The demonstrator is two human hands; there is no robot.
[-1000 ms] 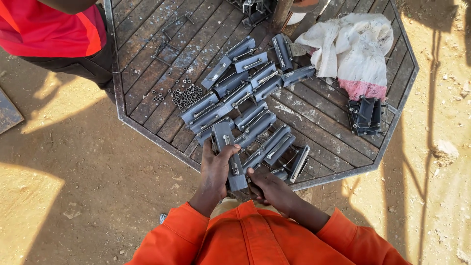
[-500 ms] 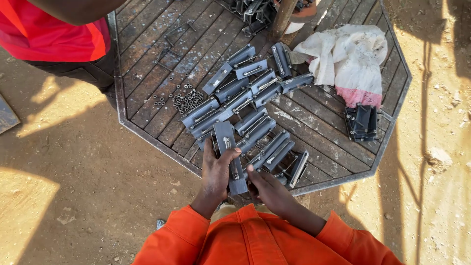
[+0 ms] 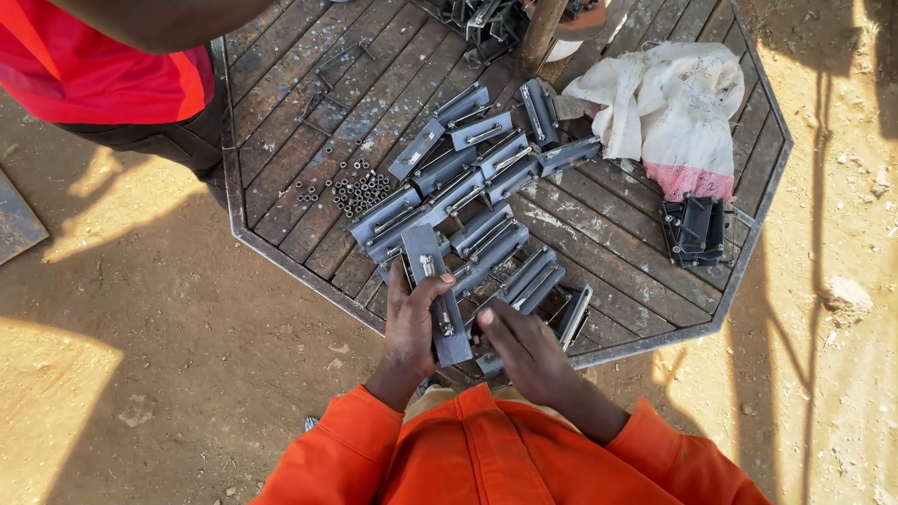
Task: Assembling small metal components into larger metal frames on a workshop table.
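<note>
- Sleeves: both arms in bright orange long sleeves, plain woven fabric, no print or badge visible.
- Cuffs: each sleeve ends at the wrist; left hand [image 3: 412,323] and right hand [image 3: 524,351] bare, no gloves, rings or watch seen.
- Torso: same orange cloth across chest and shoulders near the bottom edge, creased into soft folds.
- Neck opening: a small strip of tan cloth shows between the sleeves.
- Fabric looks clean in sunlight; seams not discernible.

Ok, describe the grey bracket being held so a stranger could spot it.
Start at the octagonal wooden table and go to its near edge. There the left hand grips a grey metal bracket, unlike the others lying flat in rows.
</note>
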